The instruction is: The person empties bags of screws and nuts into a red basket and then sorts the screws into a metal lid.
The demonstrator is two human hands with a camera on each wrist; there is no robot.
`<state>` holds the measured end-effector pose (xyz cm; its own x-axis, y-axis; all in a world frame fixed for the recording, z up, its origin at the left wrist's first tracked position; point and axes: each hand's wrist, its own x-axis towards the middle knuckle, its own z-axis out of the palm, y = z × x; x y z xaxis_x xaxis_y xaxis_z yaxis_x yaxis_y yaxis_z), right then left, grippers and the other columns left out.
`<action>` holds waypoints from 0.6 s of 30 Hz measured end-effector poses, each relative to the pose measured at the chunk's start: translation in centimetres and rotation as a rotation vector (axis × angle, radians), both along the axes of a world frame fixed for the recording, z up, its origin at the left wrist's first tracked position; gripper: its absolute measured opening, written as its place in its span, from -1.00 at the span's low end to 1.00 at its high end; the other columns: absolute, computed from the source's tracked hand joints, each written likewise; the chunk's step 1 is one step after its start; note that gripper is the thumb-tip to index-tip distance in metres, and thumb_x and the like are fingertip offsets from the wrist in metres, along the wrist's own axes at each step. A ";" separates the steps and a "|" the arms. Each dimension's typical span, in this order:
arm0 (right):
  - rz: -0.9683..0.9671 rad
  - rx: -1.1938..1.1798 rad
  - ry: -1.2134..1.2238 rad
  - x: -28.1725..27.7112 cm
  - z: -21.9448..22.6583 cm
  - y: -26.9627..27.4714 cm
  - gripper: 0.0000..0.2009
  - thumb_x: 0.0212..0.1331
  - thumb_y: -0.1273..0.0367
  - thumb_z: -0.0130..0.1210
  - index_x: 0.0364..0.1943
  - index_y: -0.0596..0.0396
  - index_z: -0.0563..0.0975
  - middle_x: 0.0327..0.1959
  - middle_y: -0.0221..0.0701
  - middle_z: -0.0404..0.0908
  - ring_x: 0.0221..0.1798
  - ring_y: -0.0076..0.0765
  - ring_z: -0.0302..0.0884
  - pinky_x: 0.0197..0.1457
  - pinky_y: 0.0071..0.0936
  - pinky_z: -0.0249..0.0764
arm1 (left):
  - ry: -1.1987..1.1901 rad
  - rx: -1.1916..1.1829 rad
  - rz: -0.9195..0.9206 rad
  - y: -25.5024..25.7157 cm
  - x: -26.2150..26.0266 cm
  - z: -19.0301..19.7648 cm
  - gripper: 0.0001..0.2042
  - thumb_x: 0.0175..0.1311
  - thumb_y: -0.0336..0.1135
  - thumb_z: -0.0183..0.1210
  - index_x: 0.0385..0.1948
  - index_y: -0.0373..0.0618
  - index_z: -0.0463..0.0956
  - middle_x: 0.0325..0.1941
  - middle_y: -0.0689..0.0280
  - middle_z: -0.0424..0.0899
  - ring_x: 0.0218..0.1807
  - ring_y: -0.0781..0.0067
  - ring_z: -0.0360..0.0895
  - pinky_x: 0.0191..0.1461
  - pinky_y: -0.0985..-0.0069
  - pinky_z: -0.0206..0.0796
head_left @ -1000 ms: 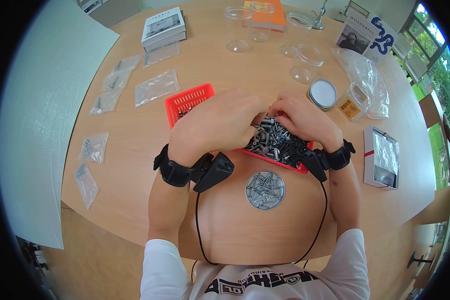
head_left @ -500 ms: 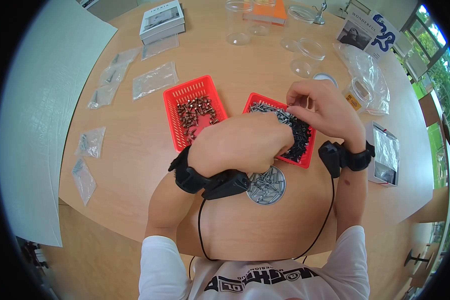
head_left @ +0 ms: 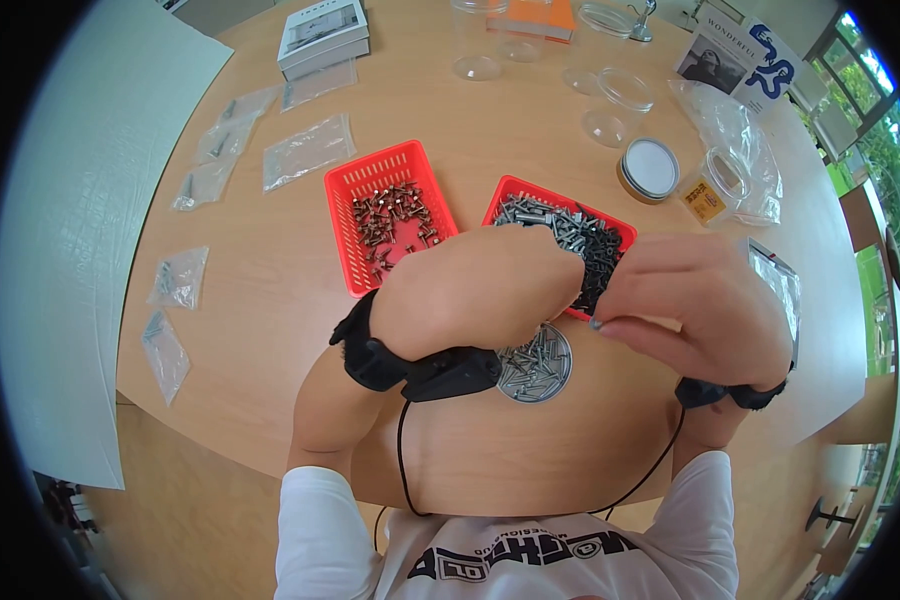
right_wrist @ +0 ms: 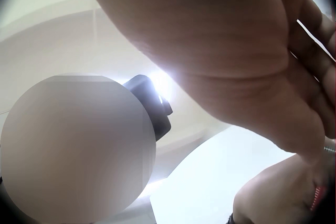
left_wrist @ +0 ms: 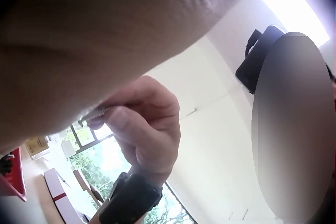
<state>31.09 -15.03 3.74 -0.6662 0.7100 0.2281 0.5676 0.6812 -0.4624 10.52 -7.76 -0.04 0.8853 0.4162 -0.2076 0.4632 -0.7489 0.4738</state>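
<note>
My right hand [head_left: 690, 300] pinches a small silver screw [head_left: 595, 323] between thumb and fingertips, beside the front right corner of the right red basket [head_left: 510, 182]. In the left wrist view, the screw's threaded shank [left_wrist: 95, 113] points out from the fingertips. My left hand [head_left: 475, 290] hovers back-up near that basket's front edge, its fingers hidden underneath; I cannot tell what it holds. That basket contains silver screws [head_left: 540, 218] and black screws [head_left: 602, 262]. Partly under my left hand, a round clear dish [head_left: 570, 368] holds silver screws [head_left: 538, 365].
A second red basket [head_left: 342, 225] with bronze-coloured screws [head_left: 390, 215] stands to the left. Small plastic bags [head_left: 310, 152] lie at the far left. Clear jars [head_left: 605, 125], a round tin [head_left: 650, 168] and a tub [head_left: 710, 200] stand at the back right, near an open box [head_left: 775, 280].
Both hands have left the right basket's pile. My left hand moved down and turned over toward the dish; my right hand went right, then down toward the front, with a screw pinched.
</note>
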 end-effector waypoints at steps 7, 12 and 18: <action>0.041 -0.034 -0.070 -1.0 -1.3 -0.1 -0.77 0.02 0.46 0.33 -0.19 0.13 0.64 -0.30 -0.28 0.60 -0.27 -0.06 0.56 -0.22 -0.26 0.49 | -0.171 0.100 0.012 0.1 -1.8 0.7 -0.86 0.05 -0.47 0.29 -0.33 -0.21 0.67 -0.33 0.14 0.70 -0.14 0.09 0.62 -0.08 0.29 0.45; -0.107 -0.010 -0.098 0.0 0.0 0.1 -0.71 0.03 0.44 0.33 -0.12 0.18 0.62 -0.28 -0.25 0.63 -0.25 -0.07 0.59 -0.20 -0.28 0.50 | -0.134 0.125 0.003 -0.3 -1.7 1.1 -0.86 0.07 -0.43 0.29 -0.33 -0.20 0.68 -0.34 0.15 0.70 -0.15 0.09 0.62 -0.06 0.28 0.45; -0.218 0.004 -0.056 1.4 0.3 0.4 -0.75 0.07 0.41 0.30 -0.14 0.12 0.61 -0.28 -0.25 0.65 -0.23 -0.06 0.62 -0.14 -0.23 0.52 | 0.035 -0.038 0.042 -0.4 -0.5 1.7 -0.83 0.07 -0.42 0.30 -0.28 -0.18 0.68 -0.33 0.15 0.71 -0.12 0.09 0.62 -0.02 0.27 0.45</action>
